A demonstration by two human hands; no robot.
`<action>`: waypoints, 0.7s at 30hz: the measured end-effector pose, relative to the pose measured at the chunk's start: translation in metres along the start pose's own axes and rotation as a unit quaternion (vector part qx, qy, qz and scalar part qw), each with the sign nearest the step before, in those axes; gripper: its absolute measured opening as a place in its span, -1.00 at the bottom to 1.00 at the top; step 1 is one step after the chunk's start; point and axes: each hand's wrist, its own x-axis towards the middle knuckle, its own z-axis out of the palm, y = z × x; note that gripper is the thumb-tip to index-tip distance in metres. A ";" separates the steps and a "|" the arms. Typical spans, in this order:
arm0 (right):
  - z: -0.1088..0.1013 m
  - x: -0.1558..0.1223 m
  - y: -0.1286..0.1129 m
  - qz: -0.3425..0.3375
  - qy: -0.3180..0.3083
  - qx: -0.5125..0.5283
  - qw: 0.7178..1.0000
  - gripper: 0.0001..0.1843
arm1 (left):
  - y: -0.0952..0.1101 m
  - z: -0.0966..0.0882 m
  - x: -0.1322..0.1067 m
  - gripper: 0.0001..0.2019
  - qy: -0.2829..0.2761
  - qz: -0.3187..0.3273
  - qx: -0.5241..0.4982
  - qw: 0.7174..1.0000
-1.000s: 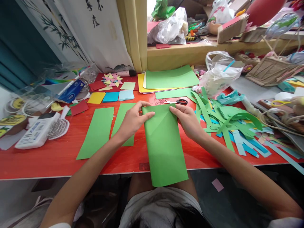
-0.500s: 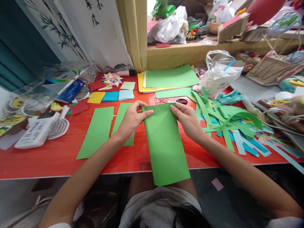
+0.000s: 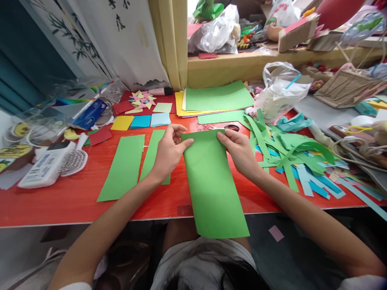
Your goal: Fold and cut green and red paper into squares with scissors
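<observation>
Between my two hands hangs a long sheet of green paper (image 3: 213, 189), its lower end reaching past the table's front edge over my lap. My left hand (image 3: 171, 152) pinches the top left corner, thumb on the near face. At the top right corner, my right hand (image 3: 238, 152) grips with thumb and fingers. A green paper strip (image 3: 148, 155) lies partly behind my left hand and forearm. Further left rests another green paper piece (image 3: 122, 169). Black-handled scissors (image 3: 232, 127) lie just beyond my right hand, their blades partly hidden.
Green and blue paper scraps (image 3: 290, 153) are heaped on the right of the red table (image 3: 69, 205). At the back lies a stack of coloured sheets (image 3: 217, 96). A white bottle (image 3: 45, 167) and a hairbrush (image 3: 74, 162) lie left. A plastic-bagged cup (image 3: 276, 98) stands back right.
The sheet's lower right corner has swung slightly outward to the right and down, and its face looks smoother. Both hands keep hold of the top corners, almost unmoved.
</observation>
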 end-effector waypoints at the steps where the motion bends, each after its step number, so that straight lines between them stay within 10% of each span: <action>1: 0.000 0.000 0.000 -0.001 0.001 0.001 1.000 -0.56 | 0.000 0.000 0.000 -0.73 0.003 0.004 0.001 1.000; 9: -0.003 0.000 -0.003 0.012 0.013 0.046 0.999 -0.57 | -0.001 -0.006 0.007 -0.74 -0.097 -0.155 -0.118 0.976; 21: -0.003 0.003 -0.001 0.045 -0.010 0.100 0.994 -0.65 | 0.000 -0.004 0.005 -0.72 -0.049 -0.069 -0.105 0.991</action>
